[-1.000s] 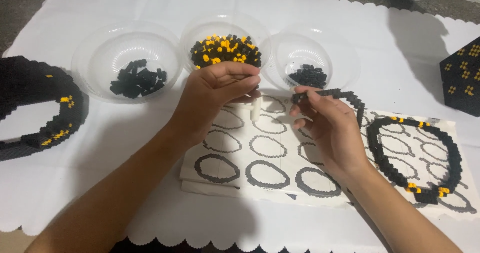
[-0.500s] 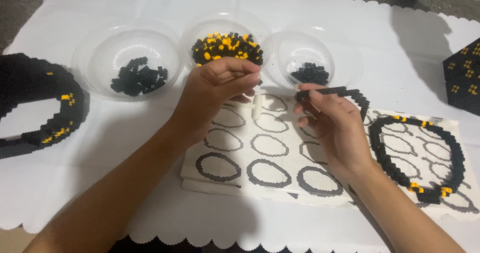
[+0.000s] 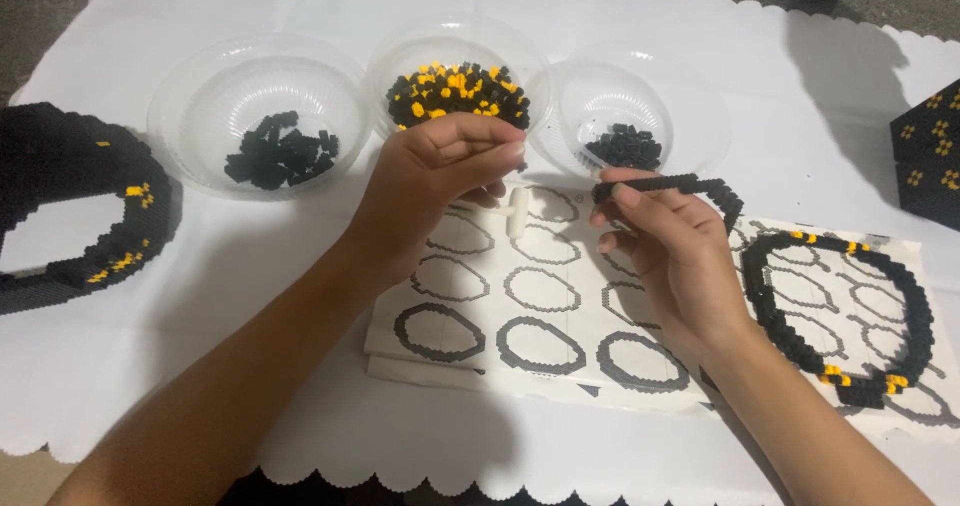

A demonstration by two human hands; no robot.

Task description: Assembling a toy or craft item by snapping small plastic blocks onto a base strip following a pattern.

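Barely shifted, right hand (image 3: 665, 251) still pinches a knobbly black brick strip (image 3: 665, 184); left hand (image 3: 440, 181) stays curled shut.

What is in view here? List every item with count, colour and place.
clear bowls: 3, see-through plastic, in a row at the top of the cloth.
loose black bricks: a small heap in the left bowl, another in the right bowl.
black and yellow bricks: a heap in the middle bowl.
instruction sheet: 1, white with ring outlines, centre.
white tool: 1, on the sheet.
black ring: 1, yellow spots, on the sheet at right.
big black ring build: 1, far left.
black block: 1, yellow dots, right edge.
white cloth: 1, scalloped edge.
left hand: pinched, contents hidden.
right hand: holds curved black brick strip.
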